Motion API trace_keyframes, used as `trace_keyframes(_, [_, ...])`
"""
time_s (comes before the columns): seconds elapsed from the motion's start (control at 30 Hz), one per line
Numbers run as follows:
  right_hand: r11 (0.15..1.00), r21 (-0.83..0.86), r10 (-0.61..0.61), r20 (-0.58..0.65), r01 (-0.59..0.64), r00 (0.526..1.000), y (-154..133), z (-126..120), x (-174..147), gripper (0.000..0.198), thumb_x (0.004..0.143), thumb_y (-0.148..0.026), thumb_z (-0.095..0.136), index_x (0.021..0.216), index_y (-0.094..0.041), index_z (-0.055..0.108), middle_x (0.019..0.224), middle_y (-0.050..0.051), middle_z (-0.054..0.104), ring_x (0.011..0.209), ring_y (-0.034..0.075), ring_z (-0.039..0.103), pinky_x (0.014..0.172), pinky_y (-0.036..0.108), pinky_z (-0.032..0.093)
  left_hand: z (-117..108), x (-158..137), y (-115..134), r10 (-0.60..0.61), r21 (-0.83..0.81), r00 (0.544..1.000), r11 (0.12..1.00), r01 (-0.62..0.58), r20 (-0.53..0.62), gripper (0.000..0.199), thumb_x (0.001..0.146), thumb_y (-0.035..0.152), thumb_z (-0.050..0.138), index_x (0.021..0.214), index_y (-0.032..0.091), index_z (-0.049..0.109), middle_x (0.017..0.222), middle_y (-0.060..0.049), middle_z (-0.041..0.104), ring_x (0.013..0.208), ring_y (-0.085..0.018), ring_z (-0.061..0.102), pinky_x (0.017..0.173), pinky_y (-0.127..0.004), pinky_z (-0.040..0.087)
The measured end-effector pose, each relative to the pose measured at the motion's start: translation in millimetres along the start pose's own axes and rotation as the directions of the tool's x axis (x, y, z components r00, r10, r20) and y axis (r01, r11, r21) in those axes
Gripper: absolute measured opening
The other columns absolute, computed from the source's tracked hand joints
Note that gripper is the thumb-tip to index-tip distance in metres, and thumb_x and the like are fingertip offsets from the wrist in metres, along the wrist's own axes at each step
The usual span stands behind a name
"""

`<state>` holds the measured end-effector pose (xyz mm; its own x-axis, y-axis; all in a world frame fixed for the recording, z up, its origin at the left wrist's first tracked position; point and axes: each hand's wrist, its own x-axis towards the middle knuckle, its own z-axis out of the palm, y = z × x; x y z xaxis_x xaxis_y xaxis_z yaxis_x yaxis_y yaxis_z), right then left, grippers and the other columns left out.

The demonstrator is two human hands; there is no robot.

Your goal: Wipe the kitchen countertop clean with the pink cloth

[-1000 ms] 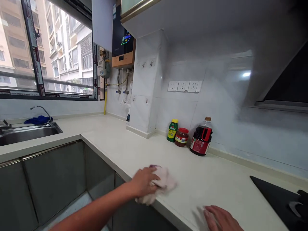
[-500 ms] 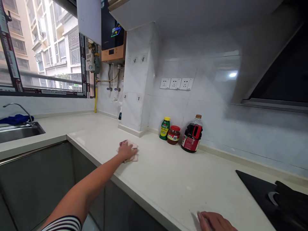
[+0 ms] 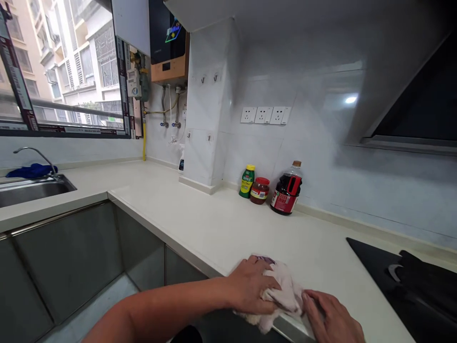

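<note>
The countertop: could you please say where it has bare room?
The countertop is bare between sink and pillar, and between red-labelled jug and cooktop; crowded around the jug, red-lidded jar and green bottle, and where the left hand holds a cloth beside the right hand.

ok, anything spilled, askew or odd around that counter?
No spill or damage that I can see; the green bottle, red-lidded jar and dark bottle stand upright. Mildly odd: the window frame carries printed strips, perhaps leftover protective film. The cloth under the left hand hangs over the counter edge.
</note>
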<state>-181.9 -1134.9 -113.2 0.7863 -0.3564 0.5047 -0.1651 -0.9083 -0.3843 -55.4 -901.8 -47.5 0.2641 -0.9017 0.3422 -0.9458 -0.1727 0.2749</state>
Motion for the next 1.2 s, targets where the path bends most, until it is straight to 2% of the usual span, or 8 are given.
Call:
trace_keyframes(0.13, [1.000,0.015,-0.003,0.000,0.003,1.000,-11,-6,-4,0.053,0.097,-0.062,0.033,0.105,-0.024,0.069,0.113,0.009,0.071,0.108,0.030,0.064,0.092,0.047,0.047,-29,-46,-29,0.014,-0.140,0.987,0.990,-0.036,-0.157,0.037,0.083,0.044,0.069,0.114,0.022,0.073,0.137,-0.016,0.059,0.129,-0.033,0.051,0.109,-0.048,0.039])
trace_keyframes(0.27, [1.000,0.008,-0.005,-0.002,0.005,1.000,-17,-7,-5,0.052,0.098,-0.061,0.033,0.107,-0.024,0.068,0.115,0.010,0.070,0.109,0.031,0.062,0.096,0.049,0.044,-69,-71,-67,-0.373,-0.491,0.863,0.853,0.175,-0.340,0.034,0.081,0.047,0.071,0.102,0.020,0.072,0.119,-0.013,0.068,0.120,-0.031,0.058,0.106,-0.046,0.043])
trace_keyframes(0.43, [0.999,0.017,0.027,-0.003,-0.027,1.000,-16,-5,-3,0.053,0.096,-0.064,0.033,0.107,-0.025,0.068,0.115,0.009,0.070,0.110,0.031,0.062,0.097,0.050,0.043,-109,-54,-78,-0.501,-0.708,0.768,0.700,0.090,-0.398,0.055,0.099,0.053,0.044,0.143,0.019,0.047,0.133,-0.012,0.064,0.116,-0.024,0.064,0.099,-0.038,0.051])
trace_keyframes(0.53, [0.999,0.018,0.050,-0.005,-0.050,0.999,-15,-5,-4,0.054,0.095,-0.065,0.033,0.106,-0.025,0.068,0.116,0.009,0.069,0.112,0.031,0.061,0.097,0.050,0.042,-106,-42,-74,-0.418,-0.605,0.805,0.791,0.095,-0.421,0.057,0.103,0.052,0.036,0.150,0.021,0.039,0.142,-0.012,0.059,0.124,-0.023,0.061,0.103,-0.038,0.049])
trace_keyframes(0.63, [0.998,0.010,0.059,-0.008,-0.059,0.998,-16,-5,-5,0.054,0.095,-0.065,0.032,0.107,-0.025,0.068,0.117,0.009,0.069,0.112,0.031,0.061,0.097,0.050,0.042,-90,-47,-77,-0.297,-0.246,0.897,0.943,0.222,-0.327,0.043,0.096,0.050,0.055,0.130,0.024,0.061,0.140,-0.011,0.059,0.130,-0.028,0.053,0.110,-0.045,0.043])
trace_keyframes(0.73, [0.999,-0.009,0.041,-0.018,-0.041,0.999,-18,-4,-5,0.054,0.095,-0.064,0.032,0.106,-0.025,0.068,0.115,0.009,0.070,0.110,0.031,0.061,0.096,0.050,0.043,-80,-64,-88,-0.309,-0.039,0.914,0.950,0.310,-0.261,0.036,0.086,0.039,0.072,0.119,0.026,0.069,0.142,-0.013,0.056,0.133,-0.034,0.047,0.114,-0.055,0.036])
trace_keyframes(0.87, [1.000,-0.023,0.017,-0.022,-0.018,1.000,-20,-4,-5,0.054,0.095,-0.065,0.032,0.104,-0.026,0.069,0.113,0.009,0.071,0.108,0.031,0.063,0.092,0.049,0.045,-86,-81,-98,-0.370,0.136,0.888,0.899,0.416,-0.273,0.032,0.090,0.026,0.065,0.121,0.024,0.067,0.144,-0.017,0.052,0.132,-0.038,0.045,0.109,-0.061,0.037])
trace_keyframes(1.2, [0.998,-0.059,0.010,-0.001,-0.010,1.000,-22,-5,-5,0.055,0.093,-0.067,0.032,0.103,-0.029,0.071,0.113,0.008,0.071,0.106,0.031,0.063,0.085,0.047,0.047,-99,-82,-97,-0.223,0.212,0.975,0.952,0.222,-0.020,0.038,0.072,0.044,0.086,0.104,0.027,0.076,0.139,-0.010,0.059,0.132,-0.031,0.053,0.107,-0.038,0.045])
